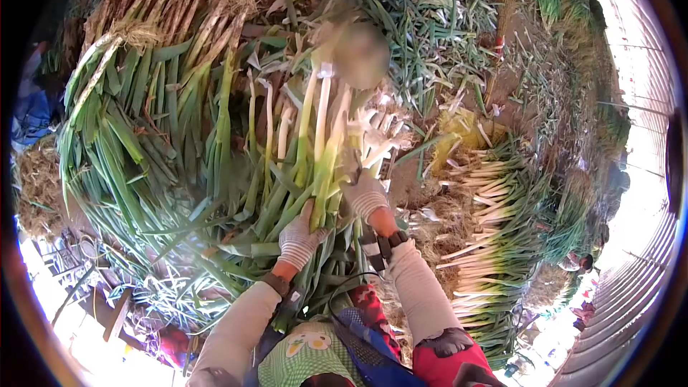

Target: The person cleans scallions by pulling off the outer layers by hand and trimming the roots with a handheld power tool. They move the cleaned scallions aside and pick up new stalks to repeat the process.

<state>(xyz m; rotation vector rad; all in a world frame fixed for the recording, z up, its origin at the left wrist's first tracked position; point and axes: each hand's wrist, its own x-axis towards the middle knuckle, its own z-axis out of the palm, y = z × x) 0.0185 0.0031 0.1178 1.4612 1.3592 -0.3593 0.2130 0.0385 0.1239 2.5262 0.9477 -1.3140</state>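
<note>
My left hand [301, 235], in a striped knit glove, is closed around the green upper part of a leek [326, 165]. The leek's pale end points away from me. Just right of it, my right hand [365, 194], also gloved, has its fingers curled in close to the stalk. A dark object with a thin black cord [345, 283] shows below this hand near the wrist; I cannot make out what the fingers hold. More leeks [303, 125] lie alongside, white ends away from me. Several trimmed white ends [380, 132] lie to their right.
A big heap of untrimmed leeks [143, 122] with brown roots lies at left. At right, a row of cleaned leeks [487, 244] lies beside a bed of cut roots [423, 265]. Loose leaf scraps [444, 21] cover the ground ahead. A blurred round patch hides part of the pile.
</note>
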